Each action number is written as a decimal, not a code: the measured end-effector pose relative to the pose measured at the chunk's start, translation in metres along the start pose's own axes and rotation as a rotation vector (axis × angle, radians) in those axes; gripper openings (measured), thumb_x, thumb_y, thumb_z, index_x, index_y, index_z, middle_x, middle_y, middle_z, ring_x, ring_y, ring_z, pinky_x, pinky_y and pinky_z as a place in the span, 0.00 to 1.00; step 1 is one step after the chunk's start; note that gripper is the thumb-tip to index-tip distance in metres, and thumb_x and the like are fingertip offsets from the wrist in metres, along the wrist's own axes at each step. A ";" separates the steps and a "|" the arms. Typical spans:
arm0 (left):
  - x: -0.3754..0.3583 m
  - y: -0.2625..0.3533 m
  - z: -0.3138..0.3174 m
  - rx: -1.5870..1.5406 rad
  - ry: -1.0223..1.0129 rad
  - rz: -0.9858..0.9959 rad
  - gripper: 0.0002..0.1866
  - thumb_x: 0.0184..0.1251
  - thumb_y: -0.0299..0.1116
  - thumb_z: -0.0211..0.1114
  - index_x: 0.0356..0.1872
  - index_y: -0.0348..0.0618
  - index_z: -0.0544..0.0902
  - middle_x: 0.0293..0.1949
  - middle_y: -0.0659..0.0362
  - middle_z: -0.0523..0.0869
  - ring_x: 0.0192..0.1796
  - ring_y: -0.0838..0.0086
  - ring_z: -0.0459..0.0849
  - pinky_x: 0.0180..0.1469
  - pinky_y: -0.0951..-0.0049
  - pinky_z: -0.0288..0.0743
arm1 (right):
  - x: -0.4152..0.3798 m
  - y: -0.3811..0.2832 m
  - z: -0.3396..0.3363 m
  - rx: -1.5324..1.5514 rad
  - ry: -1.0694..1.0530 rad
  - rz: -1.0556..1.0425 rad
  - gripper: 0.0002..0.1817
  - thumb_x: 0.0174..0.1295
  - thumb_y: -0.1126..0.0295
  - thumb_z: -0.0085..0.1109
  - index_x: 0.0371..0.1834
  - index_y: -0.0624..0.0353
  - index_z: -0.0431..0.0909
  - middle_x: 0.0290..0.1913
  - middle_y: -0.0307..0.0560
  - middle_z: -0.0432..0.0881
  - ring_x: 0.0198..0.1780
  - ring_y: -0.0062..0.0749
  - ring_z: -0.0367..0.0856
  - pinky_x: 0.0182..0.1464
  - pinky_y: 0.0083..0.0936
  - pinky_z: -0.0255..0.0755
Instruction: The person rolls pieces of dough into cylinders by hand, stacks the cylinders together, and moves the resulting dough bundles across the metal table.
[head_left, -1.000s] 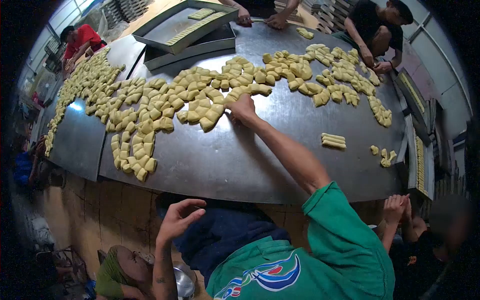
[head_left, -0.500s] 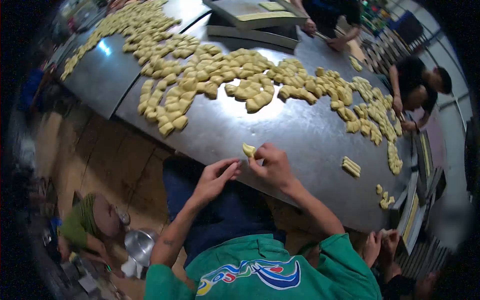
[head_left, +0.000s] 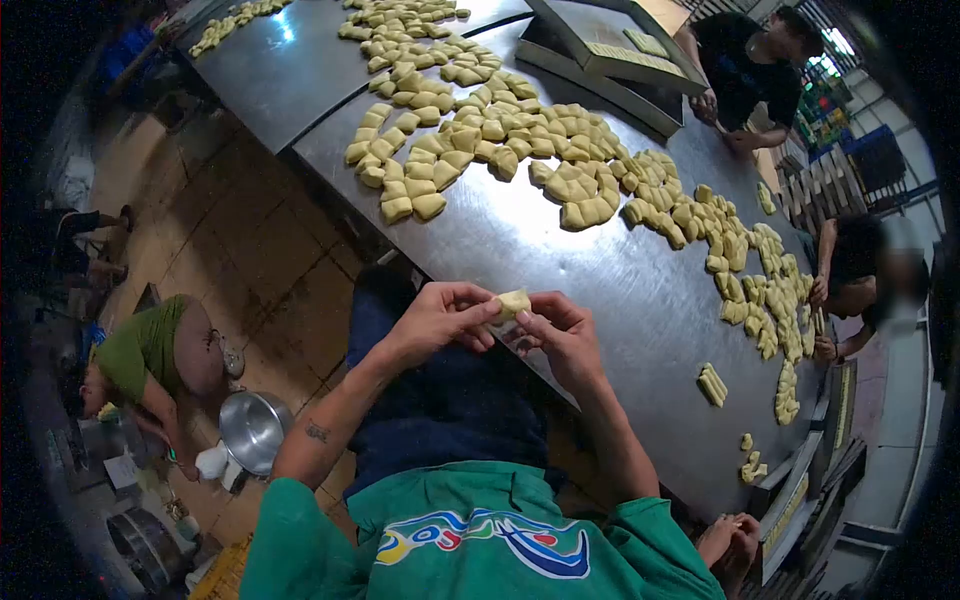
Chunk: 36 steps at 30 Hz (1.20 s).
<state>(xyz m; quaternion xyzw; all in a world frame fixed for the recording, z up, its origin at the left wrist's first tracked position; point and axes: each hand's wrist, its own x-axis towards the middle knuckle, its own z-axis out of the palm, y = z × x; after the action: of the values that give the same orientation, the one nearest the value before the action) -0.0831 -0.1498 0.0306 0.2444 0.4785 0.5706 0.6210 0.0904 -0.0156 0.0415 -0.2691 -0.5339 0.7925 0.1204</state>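
Between my two hands, over the near edge of the metal table [head_left: 640,330], is a small piece of pale yellow dough [head_left: 514,303]. My left hand [head_left: 447,318] pinches its left side between thumb and fingers. On the other side my right hand [head_left: 562,335] grips it, thumb toward me. Many cut dough pieces [head_left: 580,185] lie in a broad band across the table beyond my hands. To the right, a few rolled dough sticks [head_left: 712,384] rest side by side.
Metal trays [head_left: 600,75] are stacked at the far side. Several co-workers handle things around the table; one person's hands [head_left: 728,540] are at lower right. A person in green [head_left: 145,345] bends near a metal bowl [head_left: 254,432] at left. Small dough scraps [head_left: 752,462] lie near the right edge.
My left hand has come up to the dough that my right hand alone held before, and now both hold it. The camera view has shifted and turned.
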 end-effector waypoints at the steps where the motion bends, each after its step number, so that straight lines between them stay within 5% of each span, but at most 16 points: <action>1: 0.001 -0.003 0.001 -0.040 0.058 -0.027 0.16 0.72 0.32 0.63 0.54 0.30 0.79 0.40 0.57 0.86 0.37 0.78 0.86 0.42 0.79 0.81 | -0.001 0.001 -0.002 -0.007 -0.004 0.006 0.14 0.64 0.70 0.64 0.50 0.65 0.78 0.43 0.49 0.85 0.40 0.29 0.85 0.40 0.23 0.80; 8: 0.010 -0.021 0.012 -0.006 0.030 0.217 0.16 0.71 0.31 0.64 0.53 0.30 0.79 0.41 0.57 0.86 0.41 0.76 0.86 0.46 0.78 0.82 | -0.004 0.010 -0.005 0.089 0.062 0.016 0.14 0.64 0.71 0.65 0.50 0.65 0.79 0.42 0.46 0.85 0.40 0.26 0.84 0.42 0.23 0.79; 14: 0.014 -0.029 0.021 0.731 0.231 0.663 0.06 0.65 0.30 0.70 0.38 0.38 0.87 0.34 0.60 0.82 0.34 0.79 0.81 0.37 0.76 0.77 | -0.002 0.038 -0.015 -0.067 0.147 -0.093 0.14 0.63 0.70 0.66 0.51 0.63 0.80 0.40 0.43 0.85 0.42 0.23 0.83 0.47 0.19 0.76; 18: 0.013 -0.021 0.016 0.637 0.141 0.426 0.08 0.66 0.32 0.69 0.39 0.37 0.87 0.35 0.60 0.84 0.35 0.79 0.82 0.37 0.76 0.77 | -0.007 0.034 -0.007 -0.034 0.255 -0.268 0.15 0.61 0.73 0.68 0.51 0.62 0.80 0.38 0.44 0.86 0.40 0.22 0.83 0.43 0.18 0.76; 20: 0.015 -0.023 0.016 0.212 0.005 0.034 0.10 0.68 0.34 0.68 0.41 0.37 0.87 0.35 0.61 0.87 0.36 0.79 0.83 0.38 0.77 0.77 | -0.012 0.022 -0.005 -0.130 0.246 -0.244 0.16 0.61 0.73 0.68 0.52 0.62 0.80 0.37 0.44 0.86 0.39 0.22 0.83 0.42 0.19 0.76; 23: 0.014 -0.017 0.020 0.504 0.004 0.164 0.11 0.69 0.35 0.67 0.43 0.38 0.88 0.35 0.61 0.89 0.36 0.81 0.83 0.39 0.77 0.77 | -0.013 0.018 -0.010 -0.343 0.244 -0.213 0.18 0.61 0.73 0.68 0.54 0.63 0.79 0.35 0.45 0.86 0.37 0.23 0.83 0.39 0.21 0.77; 29: 0.052 -0.016 0.016 0.466 -0.004 0.114 0.12 0.62 0.35 0.71 0.42 0.37 0.89 0.31 0.60 0.89 0.32 0.80 0.83 0.37 0.75 0.78 | 0.004 0.007 -0.046 -0.551 0.128 -0.023 0.13 0.65 0.66 0.65 0.47 0.63 0.83 0.31 0.44 0.85 0.32 0.22 0.82 0.35 0.21 0.74; 30: 0.064 -0.019 0.012 0.560 0.005 0.081 0.13 0.56 0.35 0.74 0.39 0.39 0.90 0.28 0.58 0.90 0.30 0.78 0.84 0.36 0.73 0.78 | 0.009 0.007 -0.055 -0.597 0.014 0.050 0.13 0.65 0.64 0.65 0.43 0.64 0.85 0.30 0.44 0.85 0.31 0.21 0.81 0.33 0.21 0.73; 36: 0.096 -0.020 0.006 0.895 0.145 0.071 0.12 0.47 0.38 0.77 0.30 0.43 0.91 0.23 0.52 0.88 0.26 0.65 0.87 0.33 0.69 0.80 | 0.036 0.002 -0.059 -0.599 0.098 0.202 0.16 0.56 0.63 0.73 0.36 0.67 0.85 0.29 0.43 0.85 0.28 0.21 0.79 0.31 0.20 0.70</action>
<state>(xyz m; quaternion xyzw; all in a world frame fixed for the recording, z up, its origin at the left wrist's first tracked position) -0.0793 -0.0627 -0.0139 0.4646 0.7116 0.3442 0.3992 0.0936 0.0472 0.0118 -0.3823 -0.7074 0.5943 -0.0180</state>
